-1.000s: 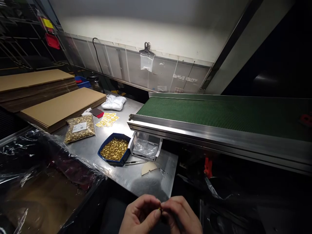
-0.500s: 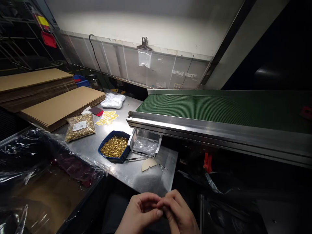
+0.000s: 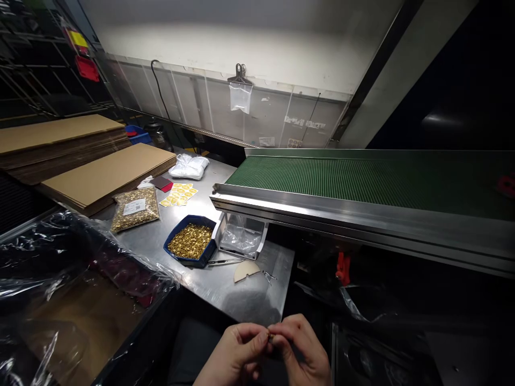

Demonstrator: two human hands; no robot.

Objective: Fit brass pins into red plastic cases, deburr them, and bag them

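Low in the head view, my left hand (image 3: 239, 351) and my right hand (image 3: 301, 346) meet fingertip to fingertip in front of the table's near edge. Both are closed in a pinch around a tiny gold-coloured piece (image 3: 270, 336), mostly covered by the fingers. Beyond them on the metal table lies a half-round beige disc (image 3: 246, 271), with small thin metal pieces (image 3: 269, 276) to its right. A blue bin (image 3: 197, 263) holds many small gold-coloured metal parts (image 3: 191, 241). Beside it stands a white-sided tray (image 3: 262, 244) with clear plastic bags (image 3: 240, 238) in it.
A green ribbed conveyor (image 3: 314, 179) with a metal side rail runs off to the right. Leftward are a labelled bag of gold parts (image 3: 139, 217), yellow stickers (image 3: 179, 194), cardboard stacks (image 3: 108, 171) and a plastic-lined box (image 3: 80, 305). A slim tool (image 3: 227, 262) lies by the bin.
My fingertips have drawn together into a tighter pinch, and the tiny gold-coloured piece now shows between them. The camera view has shifted slightly; the table items stay put.
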